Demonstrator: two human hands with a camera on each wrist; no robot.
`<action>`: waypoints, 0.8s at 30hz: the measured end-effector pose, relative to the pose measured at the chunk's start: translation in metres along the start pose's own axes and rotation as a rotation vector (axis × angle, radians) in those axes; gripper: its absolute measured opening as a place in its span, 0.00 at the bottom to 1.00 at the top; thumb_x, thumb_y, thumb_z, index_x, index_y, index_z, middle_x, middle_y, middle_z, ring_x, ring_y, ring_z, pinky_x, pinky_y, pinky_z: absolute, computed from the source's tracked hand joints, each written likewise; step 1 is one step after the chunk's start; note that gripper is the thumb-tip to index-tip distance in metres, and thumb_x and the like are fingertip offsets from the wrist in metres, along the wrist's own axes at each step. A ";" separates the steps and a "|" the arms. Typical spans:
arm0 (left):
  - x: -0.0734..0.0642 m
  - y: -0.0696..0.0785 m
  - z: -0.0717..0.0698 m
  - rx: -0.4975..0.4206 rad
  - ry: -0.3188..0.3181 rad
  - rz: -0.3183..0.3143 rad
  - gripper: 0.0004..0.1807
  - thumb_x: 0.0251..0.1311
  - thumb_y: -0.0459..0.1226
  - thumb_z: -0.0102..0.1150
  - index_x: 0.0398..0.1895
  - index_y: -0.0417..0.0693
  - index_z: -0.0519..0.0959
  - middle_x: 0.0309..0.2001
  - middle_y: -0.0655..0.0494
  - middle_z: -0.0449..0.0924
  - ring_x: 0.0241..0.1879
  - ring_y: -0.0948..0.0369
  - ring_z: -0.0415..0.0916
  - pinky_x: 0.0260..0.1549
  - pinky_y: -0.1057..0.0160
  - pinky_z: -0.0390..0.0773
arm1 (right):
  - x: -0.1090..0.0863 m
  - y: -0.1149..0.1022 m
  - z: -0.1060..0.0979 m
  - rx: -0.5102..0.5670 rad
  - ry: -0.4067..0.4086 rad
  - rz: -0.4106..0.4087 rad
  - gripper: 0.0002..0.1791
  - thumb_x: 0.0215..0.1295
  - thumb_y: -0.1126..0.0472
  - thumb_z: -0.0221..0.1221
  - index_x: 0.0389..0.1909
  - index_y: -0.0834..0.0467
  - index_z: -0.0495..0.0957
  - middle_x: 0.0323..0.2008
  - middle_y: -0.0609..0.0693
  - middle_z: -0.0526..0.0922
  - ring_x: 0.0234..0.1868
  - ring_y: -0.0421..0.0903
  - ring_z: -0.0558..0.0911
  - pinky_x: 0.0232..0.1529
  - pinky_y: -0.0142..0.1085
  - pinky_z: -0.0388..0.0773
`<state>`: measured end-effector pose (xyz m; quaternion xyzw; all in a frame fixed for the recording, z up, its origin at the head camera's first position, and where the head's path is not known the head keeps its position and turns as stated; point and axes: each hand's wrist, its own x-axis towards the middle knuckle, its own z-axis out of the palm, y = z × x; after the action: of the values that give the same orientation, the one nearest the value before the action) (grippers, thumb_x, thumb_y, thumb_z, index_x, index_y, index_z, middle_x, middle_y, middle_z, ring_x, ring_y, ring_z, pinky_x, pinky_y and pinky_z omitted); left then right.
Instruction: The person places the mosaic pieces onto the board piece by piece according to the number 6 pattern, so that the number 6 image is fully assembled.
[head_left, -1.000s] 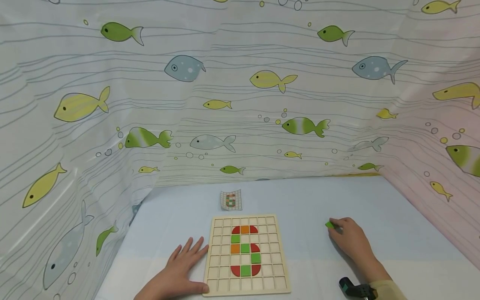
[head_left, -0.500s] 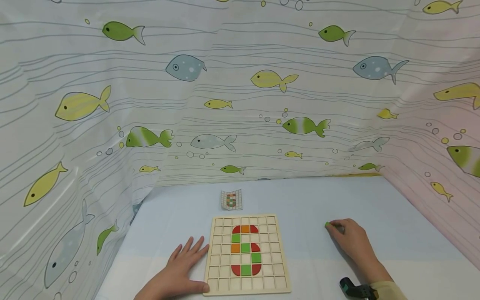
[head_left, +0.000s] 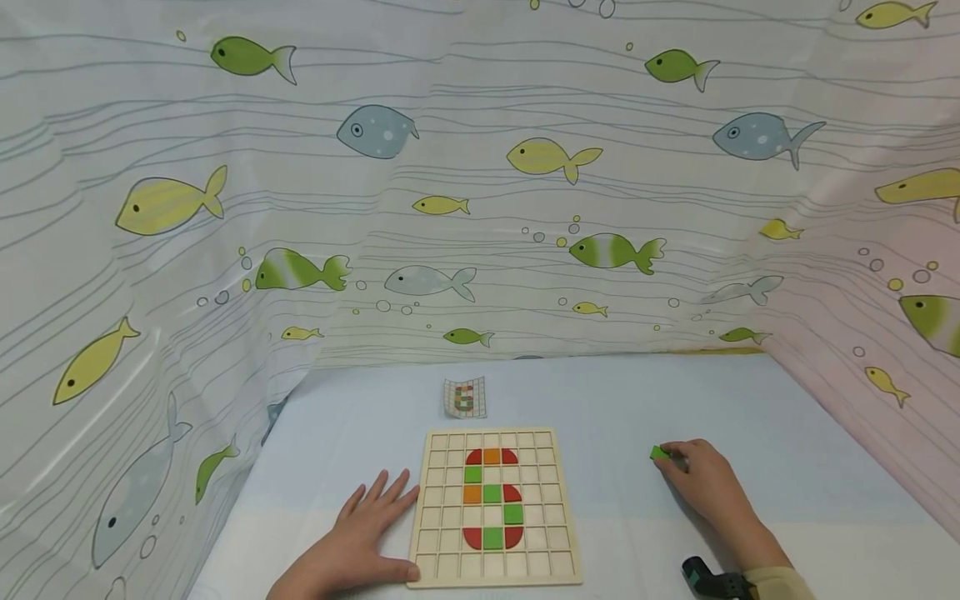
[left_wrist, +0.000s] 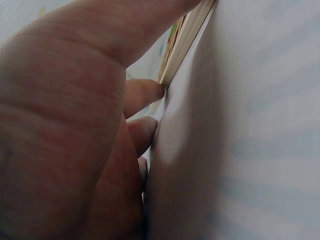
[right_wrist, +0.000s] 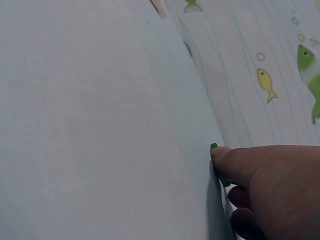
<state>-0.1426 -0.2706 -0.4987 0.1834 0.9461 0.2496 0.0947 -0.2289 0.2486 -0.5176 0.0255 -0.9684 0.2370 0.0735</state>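
My right hand (head_left: 703, 477) pinches a small green square tile (head_left: 659, 452) between thumb and fingers, low over the table to the right of the board. In the right wrist view the green tile (right_wrist: 223, 180) shows partly behind the thumb. My left hand (head_left: 358, 537) lies with spread fingers against the left edge of the wooden grid board (head_left: 551, 533), its thumb at the near left corner. Red rounded pieces (head_left: 472, 538), orange squares (head_left: 491, 456) and green squares (head_left: 492, 493) sit in the board's cells in an S-like figure.
Behind the board lies a small paper card (head_left: 465, 398) printed with a coloured figure on a grid. A fish-patterned curtain (head_left: 480, 208) closes off the back and both sides of the pale table (head_left: 592, 400). A dark device (head_left: 712, 577) is strapped at my right wrist.
The green tile has turned in my right fingers: its face shows a second ago, mostly an edge half a second ago, and its face again now. My left hand keeps its place at the board.
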 end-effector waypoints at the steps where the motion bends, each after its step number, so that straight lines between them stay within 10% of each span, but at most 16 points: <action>1: 0.000 0.000 0.000 0.000 0.002 0.001 0.58 0.42 0.69 0.67 0.75 0.49 0.63 0.77 0.47 0.51 0.75 0.37 0.36 0.66 0.32 0.37 | 0.000 0.000 0.000 0.001 -0.002 0.002 0.19 0.63 0.54 0.68 0.47 0.64 0.84 0.44 0.64 0.80 0.47 0.64 0.79 0.46 0.60 0.77; 12: 0.000 0.001 0.000 0.004 0.006 -0.010 0.58 0.42 0.68 0.68 0.74 0.49 0.64 0.77 0.46 0.51 0.75 0.37 0.36 0.66 0.31 0.38 | -0.003 -0.013 -0.006 0.065 0.013 -0.039 0.19 0.63 0.49 0.67 0.48 0.58 0.85 0.45 0.55 0.84 0.44 0.54 0.81 0.44 0.51 0.79; 24: -0.001 0.001 -0.001 -0.010 0.004 -0.002 0.58 0.41 0.69 0.67 0.75 0.50 0.64 0.77 0.47 0.51 0.76 0.39 0.36 0.67 0.34 0.36 | -0.009 -0.072 -0.002 0.102 -0.023 -0.191 0.12 0.58 0.55 0.71 0.43 0.52 0.86 0.40 0.44 0.82 0.31 0.41 0.72 0.29 0.35 0.72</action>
<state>-0.1412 -0.2707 -0.4972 0.1816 0.9453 0.2544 0.0938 -0.2134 0.1857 -0.4845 0.1239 -0.9490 0.2778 0.0833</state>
